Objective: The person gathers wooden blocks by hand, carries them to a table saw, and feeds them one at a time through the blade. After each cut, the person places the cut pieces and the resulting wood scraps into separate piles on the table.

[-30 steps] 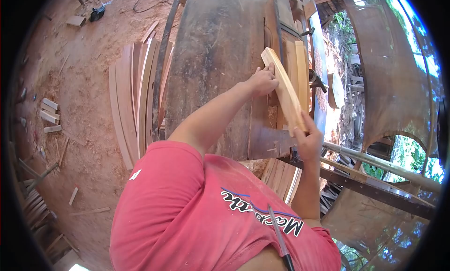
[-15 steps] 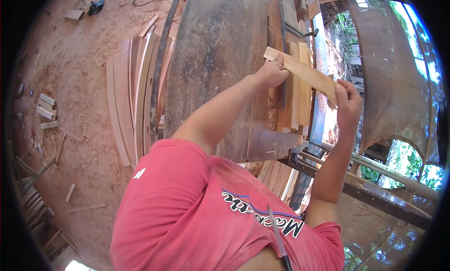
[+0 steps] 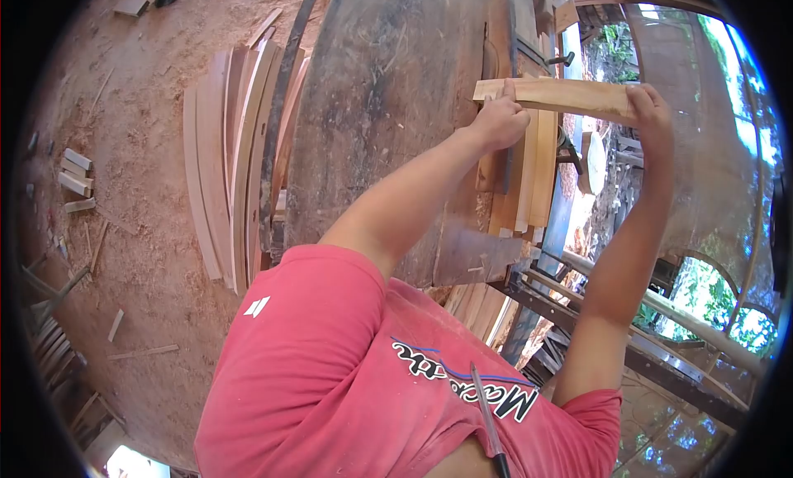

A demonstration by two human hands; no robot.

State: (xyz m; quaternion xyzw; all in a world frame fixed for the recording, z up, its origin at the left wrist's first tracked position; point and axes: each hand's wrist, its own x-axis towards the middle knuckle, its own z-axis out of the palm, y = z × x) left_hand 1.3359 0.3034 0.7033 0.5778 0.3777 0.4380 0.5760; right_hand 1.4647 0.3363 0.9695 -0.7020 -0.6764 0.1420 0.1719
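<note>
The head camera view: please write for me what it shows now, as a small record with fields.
Held thing: one pale wooden board, lying nearly level across the view
Left hand: fingers on the board's left part
Right hand: grips the board's right end
Work surface: worn, dusty table
Table's right side: yellowish wood pieces, side by side
Left of table: long wood strips
Ground: reddish, with small wood blocks
</note>
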